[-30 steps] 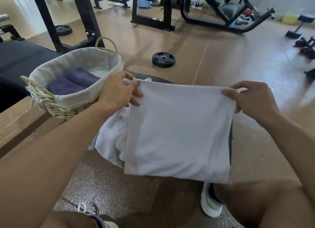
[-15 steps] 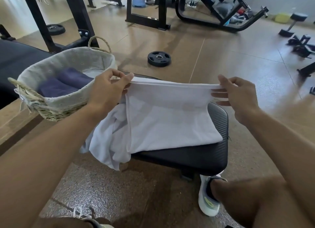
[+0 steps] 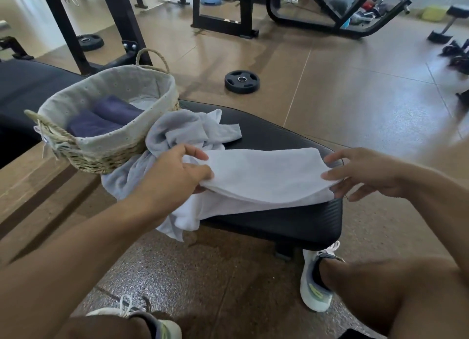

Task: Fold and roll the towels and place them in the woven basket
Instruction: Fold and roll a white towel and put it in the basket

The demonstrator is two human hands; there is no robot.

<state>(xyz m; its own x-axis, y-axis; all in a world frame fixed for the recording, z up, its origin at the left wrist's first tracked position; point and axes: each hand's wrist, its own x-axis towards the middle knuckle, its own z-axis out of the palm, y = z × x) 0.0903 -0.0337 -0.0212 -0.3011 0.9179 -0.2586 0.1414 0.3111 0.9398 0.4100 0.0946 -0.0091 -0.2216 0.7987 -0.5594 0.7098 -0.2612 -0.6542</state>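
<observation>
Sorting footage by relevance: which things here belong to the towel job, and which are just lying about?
Belongs to the job:
- white towel, held by left hand and right hand
- crumpled towels
- woven basket with rolled purple towels
- bench pad

Just lying about:
- weight plate
- second plate
- dumbbell

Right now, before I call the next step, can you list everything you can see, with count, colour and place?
folded towel: one, white, on the bench, held at both ends
loose towels: a pale pile, count unclear, beside the basket
rolled towels: two, dark blue, inside the basket
basket: one, woven tan with pale lining, at the bench's left end
bench: one, black padded, centre
weight plates: two, black, on the floor behind
gym frames: black, far floor
shoes: two, white, near floor
left hand: grip on the towel's left end
right hand: grip on its right end
</observation>
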